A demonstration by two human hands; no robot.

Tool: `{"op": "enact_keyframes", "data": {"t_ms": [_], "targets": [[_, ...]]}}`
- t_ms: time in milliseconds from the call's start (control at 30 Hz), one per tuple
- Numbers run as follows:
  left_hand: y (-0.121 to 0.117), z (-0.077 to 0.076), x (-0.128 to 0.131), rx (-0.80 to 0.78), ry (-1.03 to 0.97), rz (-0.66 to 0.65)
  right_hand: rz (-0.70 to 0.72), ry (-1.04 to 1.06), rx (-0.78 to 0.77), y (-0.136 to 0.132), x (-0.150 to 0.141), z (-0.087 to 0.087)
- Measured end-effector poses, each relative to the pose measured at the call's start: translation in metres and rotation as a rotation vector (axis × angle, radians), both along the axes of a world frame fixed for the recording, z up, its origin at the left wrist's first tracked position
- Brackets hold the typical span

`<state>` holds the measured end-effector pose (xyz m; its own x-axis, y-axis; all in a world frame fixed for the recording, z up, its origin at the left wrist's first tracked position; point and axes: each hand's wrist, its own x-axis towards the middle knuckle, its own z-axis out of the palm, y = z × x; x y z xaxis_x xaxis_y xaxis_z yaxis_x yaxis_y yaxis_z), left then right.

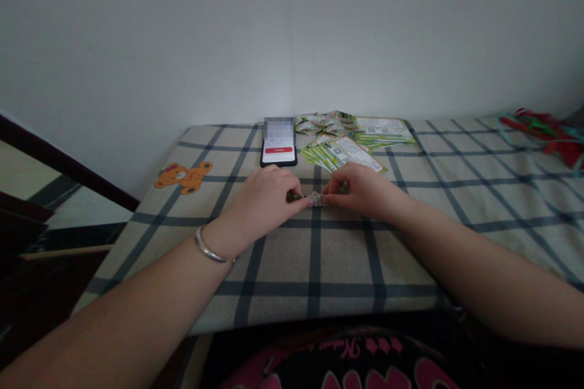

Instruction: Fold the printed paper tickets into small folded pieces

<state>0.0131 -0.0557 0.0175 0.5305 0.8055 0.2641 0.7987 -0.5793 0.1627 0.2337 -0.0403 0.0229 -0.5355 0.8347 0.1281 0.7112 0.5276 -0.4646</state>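
Observation:
Between my two hands is a small folded piece of printed paper (pixel 316 199), green and white, just above or on the checked tablecloth. My left hand (pixel 269 194) pinches its left end, with a silver bangle on that wrist. The right end is pinched by my right hand (pixel 358 190). Fingers cover most of the paper, so its full shape is hidden. Just beyond my right hand lie fanned green-and-white printed leaflets (pixel 347 153). Behind them sits a pile of folded paper pieces (pixel 326 123) in the same print.
A phone (pixel 278 143) with a lit screen lies near the wall, left of the leaflets. An orange bear picture (pixel 183 177) is at the table's left side. Red and green cloth (pixel 550 137) lies at the far right. The checked tablecloth (pixel 292 261) covers the table.

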Motion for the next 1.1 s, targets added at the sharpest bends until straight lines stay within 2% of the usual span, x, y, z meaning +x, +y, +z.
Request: {"op": "enact_keyframes", "data": {"t_ms": [167, 367, 667, 733, 900, 967, 1100], "targets": [[0.001, -0.001, 0.001, -0.031, -0.021, 0.037, -0.030, 0.000, -0.031, -0.001, -0.001, -0.001], [-0.001, -0.001, 0.002, 0.004, -0.018, 0.049, -0.086, 0.043, -0.081, -0.002, -0.003, -0.003], [0.001, -0.005, 0.002, -0.004, -0.033, 0.018, -0.057, 0.051, -0.094, 0.004, -0.002, -0.007], [0.001, -0.004, 0.001, -0.016, -0.041, -0.014, 0.000, 0.043, -0.045, 0.005, 0.001, -0.007], [0.001, -0.002, -0.002, 0.058, -0.076, -0.076, 0.253, 0.048, 0.257, 0.008, 0.007, -0.006], [0.001, -0.001, -0.003, 0.067, -0.081, -0.087, 0.279, 0.017, 0.311, 0.008, 0.008, -0.004], [0.000, -0.001, -0.002, 0.053, -0.031, -0.117, 0.279, -0.069, 0.322, 0.004, 0.007, -0.002]]}}
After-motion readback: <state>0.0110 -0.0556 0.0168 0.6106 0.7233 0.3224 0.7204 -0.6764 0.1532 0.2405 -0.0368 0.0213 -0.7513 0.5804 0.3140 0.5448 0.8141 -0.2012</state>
